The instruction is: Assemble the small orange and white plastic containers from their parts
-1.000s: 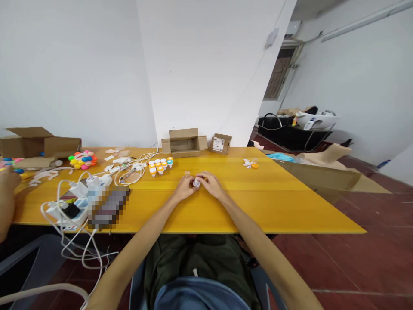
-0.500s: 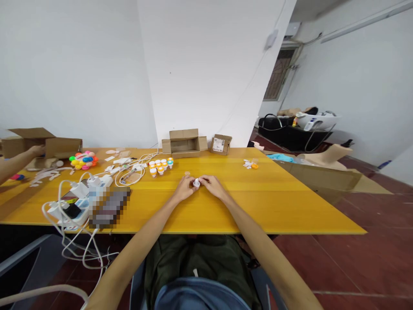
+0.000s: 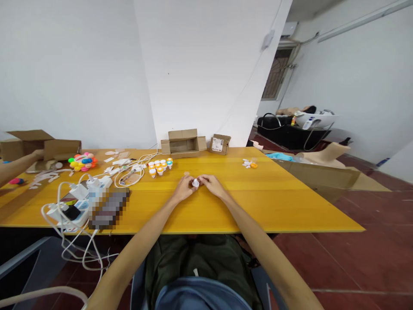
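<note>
Between my two hands, above the middle of the yellow table (image 3: 258, 211), is a small white piece (image 3: 195, 183). My left hand (image 3: 185, 188) has its fingers closed on the piece from the left. On the other side my right hand (image 3: 209, 184) has its fingertips pressed together close to the piece; whether they grip it is too small to tell. A group of several small white bottles with orange and blue tops (image 3: 160, 165) stands beyond my left hand. Several small white pieces with an orange one (image 3: 249, 163) lie to the right.
Two cardboard boxes (image 3: 183, 144) (image 3: 220, 144) stand by the wall. On the left are a power strip (image 3: 77, 209), cables, a pixelated dark object (image 3: 111, 209) and colourful balls (image 3: 83, 161). Another person's arm (image 3: 19, 162) reaches to an open box (image 3: 61, 148).
The view has shifted slightly. My hands stay nearly in place, with a slightly wider gap between the piece and my right fingers. The other person's arm has moved slightly.
</note>
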Tool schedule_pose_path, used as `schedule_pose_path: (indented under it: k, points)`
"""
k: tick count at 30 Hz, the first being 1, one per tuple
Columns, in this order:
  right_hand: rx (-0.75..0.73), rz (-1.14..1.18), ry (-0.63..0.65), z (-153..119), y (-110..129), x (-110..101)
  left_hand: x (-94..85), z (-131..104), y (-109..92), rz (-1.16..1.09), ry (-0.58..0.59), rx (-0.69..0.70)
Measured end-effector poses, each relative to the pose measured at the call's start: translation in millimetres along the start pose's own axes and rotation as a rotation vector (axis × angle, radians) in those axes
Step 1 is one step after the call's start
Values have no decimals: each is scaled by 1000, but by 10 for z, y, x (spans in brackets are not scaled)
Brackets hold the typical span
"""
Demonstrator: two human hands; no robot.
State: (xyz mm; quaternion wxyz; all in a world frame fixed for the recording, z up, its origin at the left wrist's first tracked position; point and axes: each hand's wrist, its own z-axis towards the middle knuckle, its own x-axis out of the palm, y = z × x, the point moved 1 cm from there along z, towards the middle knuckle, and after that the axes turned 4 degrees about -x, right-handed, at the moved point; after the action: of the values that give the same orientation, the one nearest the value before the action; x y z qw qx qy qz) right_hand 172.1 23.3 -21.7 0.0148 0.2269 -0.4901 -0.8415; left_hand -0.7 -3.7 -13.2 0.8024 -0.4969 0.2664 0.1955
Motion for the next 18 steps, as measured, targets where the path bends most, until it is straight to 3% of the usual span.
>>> schedule_pose_path:
  k: [13,18]
  points:
    - [364,720,25,-102,85,70,-39,8,-46,-214,-89,-56]
    - [402,852,10,-91,111,139,-26,23,-31,-297,-98,-73]
